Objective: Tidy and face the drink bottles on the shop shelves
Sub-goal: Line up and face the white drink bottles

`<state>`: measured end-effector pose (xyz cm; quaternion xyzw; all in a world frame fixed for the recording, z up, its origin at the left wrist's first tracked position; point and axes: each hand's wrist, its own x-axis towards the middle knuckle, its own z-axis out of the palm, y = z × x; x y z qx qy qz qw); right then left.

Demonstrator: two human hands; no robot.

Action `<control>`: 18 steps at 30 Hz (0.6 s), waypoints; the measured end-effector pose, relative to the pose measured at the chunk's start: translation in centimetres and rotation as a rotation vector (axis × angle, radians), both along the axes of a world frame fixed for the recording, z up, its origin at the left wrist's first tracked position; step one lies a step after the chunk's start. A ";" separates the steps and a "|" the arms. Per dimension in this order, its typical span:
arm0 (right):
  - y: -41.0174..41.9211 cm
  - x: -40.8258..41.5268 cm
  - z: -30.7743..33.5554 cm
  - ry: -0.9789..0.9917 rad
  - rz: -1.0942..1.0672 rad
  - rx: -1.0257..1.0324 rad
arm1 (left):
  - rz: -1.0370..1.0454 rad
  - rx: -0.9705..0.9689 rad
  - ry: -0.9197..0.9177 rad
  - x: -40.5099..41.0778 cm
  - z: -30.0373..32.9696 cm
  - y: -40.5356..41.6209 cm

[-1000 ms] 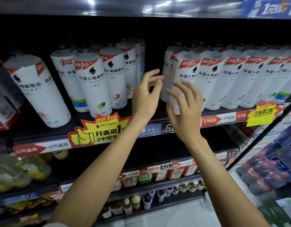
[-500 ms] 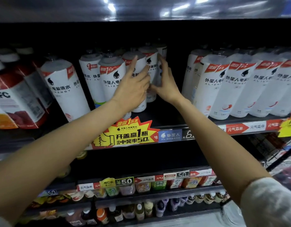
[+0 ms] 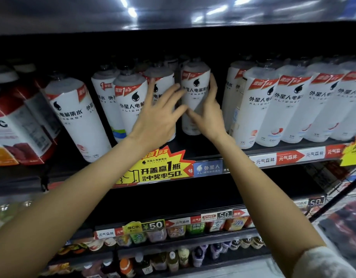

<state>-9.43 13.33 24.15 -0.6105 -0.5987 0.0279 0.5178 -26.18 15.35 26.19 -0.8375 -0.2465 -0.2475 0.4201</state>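
1. The right hand (image 3: 208, 115) wraps round a white Alienergy bottle (image 3: 195, 97) standing near the middle of the upper shelf (image 3: 273, 155). Its thumb lies across the front low down and its fingers (image 3: 213, 87) curl round the right side, so it has hold of the bottle.
2. The left hand (image 3: 159, 115) is spread wide with straight fingers. It rests against the next bottle (image 3: 163, 85), at nine o'clock from the held one, and grips nothing.
3. I think the right hand is turning its bottle so the label looks out, while the left hand keeps the neighbour from tipping.
4. More white bottles (image 3: 293, 105) stand in a tidy row at three o'clock. One bottle (image 3: 77, 117) at nine o'clock leans and shows its label sideways, so it may need fixing too.
5. The back of the shelf is dark, so I cannot count the bottles behind. The yellow sign (image 3: 159, 167) at six o'clock hides part of the shelf edge.
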 end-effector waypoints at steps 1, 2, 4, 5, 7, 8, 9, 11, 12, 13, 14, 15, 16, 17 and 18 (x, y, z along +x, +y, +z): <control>-0.9 0.2 -0.1 -0.016 -0.038 0.015 | -0.058 -0.079 -0.089 0.3 -0.3 -0.3; -1.6 0.5 -0.1 -0.028 -0.073 0.028 | -0.108 -0.151 -0.180 0.6 -0.5 -0.7; -2.6 0.7 0.0 -0.070 -0.142 0.036 | -0.185 -0.277 -0.389 0.8 -0.6 -1.5; -2.9 0.6 0.1 -0.107 -0.192 0.024 | -0.206 -0.334 -0.486 0.8 -0.4 -1.8; -3.2 0.3 0.2 -0.197 -0.326 0.012 | -0.205 -0.406 -0.611 0.6 0.2 -2.6; -3.2 0.1 0.1 -0.240 -0.383 0.020 | -0.199 -0.430 -0.641 0.4 0.4 -3.0; -3.3 -0.2 0.0 -0.276 -0.424 0.028 | -0.198 -0.458 -0.663 0.2 0.5 -3.4; -2.8 -0.5 -0.3 -0.332 -0.505 0.008 | -0.195 -0.527 -0.680 -0.1 0.3 -3.9; -2.5 -0.6 -0.6 -0.351 -0.559 -0.010 | -0.188 -0.562 -0.674 -0.2 0.1 -4.1; -2.3 -0.7 -0.8 -0.364 -0.611 -0.021 | -0.177 -0.595 -0.664 -0.3 -0.3 -4.2; -2.2 -0.8 -1.1 -0.365 -0.654 -0.024 | -0.163 -0.629 -0.651 -0.4 -0.6 -4.3; -2.1 -0.9 -1.3 -0.354 -0.667 -0.032 | -0.146 -0.660 -0.639 -0.5 -0.9 -4.3; -2.2 -0.9 -1.5 -0.333 -0.655 -0.033 | -0.133 -0.681 -0.631 -0.4 -1.2 -4.3; -2.2 -0.9 -1.6 -0.316 -0.635 -0.017 | -0.130 -0.695 -0.630 -0.4 -1.3 -4.3; -2.2 -0.8 -1.7 -0.323 -0.623 0.024 | -0.136 -0.707 -0.636 -0.3 -1.4 -4.4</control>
